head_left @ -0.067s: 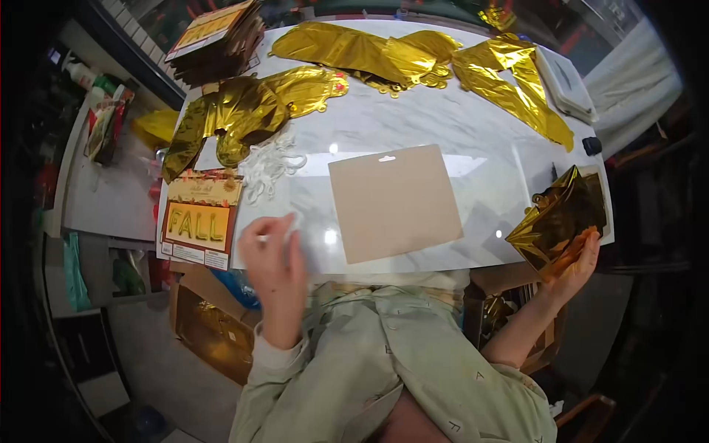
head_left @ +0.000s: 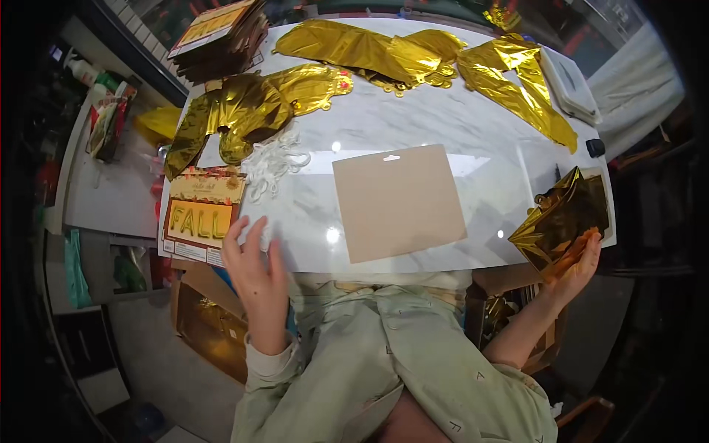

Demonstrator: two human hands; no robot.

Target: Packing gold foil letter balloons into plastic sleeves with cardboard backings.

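My left hand (head_left: 256,269) is over the table's front left, fingers spread and bent, holding nothing I can make out. Its fingertips overlap the lower right corner of a printed card (head_left: 201,193) that pictures gold letter balloons. At the front right, my right hand (head_left: 577,269) grips the near edge of a folded gold foil balloon (head_left: 565,221); its thumb is hidden. Between the hands a plain brown cardboard card (head_left: 400,205) with a hang hole lies flat. White cord (head_left: 269,168) is heaped beyond my left hand.
More gold foil balloons lie along the back (head_left: 354,53), at the left (head_left: 251,107) and at the right (head_left: 543,96). A stack of printed cards (head_left: 218,44) stands back left. A white tray (head_left: 570,85) and small black object (head_left: 595,148) sit at the right. Cardboard boxes (head_left: 210,328) are below the table.
My left hand has moved slightly left toward the printed card, and its fingers have spread. My right hand stays at the foil balloon. The whole view has shifted slightly.
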